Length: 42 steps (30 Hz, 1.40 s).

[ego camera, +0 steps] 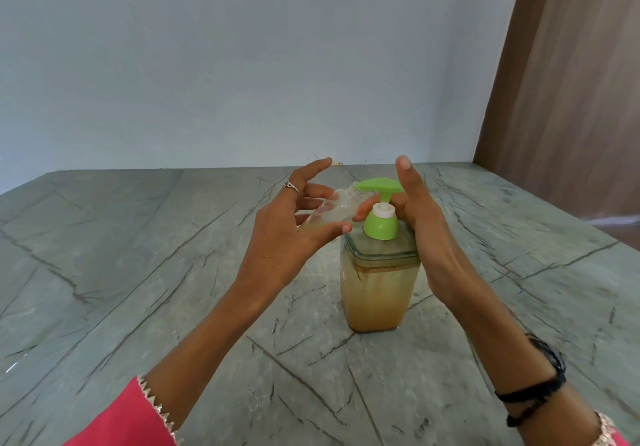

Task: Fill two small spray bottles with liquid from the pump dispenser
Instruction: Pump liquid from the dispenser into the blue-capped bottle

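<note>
Spray bottle (332,210) tilted, mouth toward pump (379,187)

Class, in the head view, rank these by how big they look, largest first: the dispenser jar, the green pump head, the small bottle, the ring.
1. Dispenser jar
2. Small bottle
3. Pump head, looks close to the bottle, so unsure
4. Ring

Head-height view, forward-down, close over countertop (138,272)

Your left hand (284,234) wears a thin silver ring (290,186) on one finger. Pink sleeves (121,421) with pale zigzag trim end on both forearms. Black thread bands (540,386) wrap your right wrist, below the right hand (420,224).
</note>
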Each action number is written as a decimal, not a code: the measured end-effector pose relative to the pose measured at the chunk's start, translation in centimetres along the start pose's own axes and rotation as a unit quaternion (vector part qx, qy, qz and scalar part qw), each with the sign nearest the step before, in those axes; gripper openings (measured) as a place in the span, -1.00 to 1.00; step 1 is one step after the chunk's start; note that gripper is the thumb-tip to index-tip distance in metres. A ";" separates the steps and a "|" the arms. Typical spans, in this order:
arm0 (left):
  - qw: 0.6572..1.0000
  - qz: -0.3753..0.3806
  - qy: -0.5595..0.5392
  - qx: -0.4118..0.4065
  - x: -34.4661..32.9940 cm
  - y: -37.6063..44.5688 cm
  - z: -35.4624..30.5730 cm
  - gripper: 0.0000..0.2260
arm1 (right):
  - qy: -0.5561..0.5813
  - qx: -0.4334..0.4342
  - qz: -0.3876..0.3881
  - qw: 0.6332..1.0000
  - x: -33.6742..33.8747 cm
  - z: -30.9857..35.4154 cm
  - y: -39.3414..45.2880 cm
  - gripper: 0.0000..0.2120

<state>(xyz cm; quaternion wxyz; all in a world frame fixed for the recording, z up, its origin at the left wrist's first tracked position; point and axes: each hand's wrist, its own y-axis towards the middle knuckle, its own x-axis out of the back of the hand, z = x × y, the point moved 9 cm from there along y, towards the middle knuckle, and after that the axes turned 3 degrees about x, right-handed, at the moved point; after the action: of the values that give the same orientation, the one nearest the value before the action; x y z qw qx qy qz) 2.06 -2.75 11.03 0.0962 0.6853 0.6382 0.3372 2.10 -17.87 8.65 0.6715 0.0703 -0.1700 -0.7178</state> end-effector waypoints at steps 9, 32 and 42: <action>1.000 -0.008 0.017 -0.010 0.1 0.0 -0.1 -0.38 | 0.098 -0.128 0.002 0.987 -0.1 -1.5 0.3 -0.77; 1.000 0.000 0.029 0.003 -0.1 -0.3 0.7 -0.33 | 0.087 -0.123 0.010 0.989 -0.8 -0.7 -0.5 -0.73; 1.000 -0.021 -0.001 0.013 0.5 -0.1 1.0 -0.33 | 0.105 -0.127 0.007 0.986 -0.6 -1.2 0.0 -0.75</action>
<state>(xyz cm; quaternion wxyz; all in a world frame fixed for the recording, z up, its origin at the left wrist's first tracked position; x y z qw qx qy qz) 2.49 -1.93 10.41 0.0952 0.6732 0.6567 0.3264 2.57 -17.46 7.47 0.6940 0.0582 -0.0066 -0.7176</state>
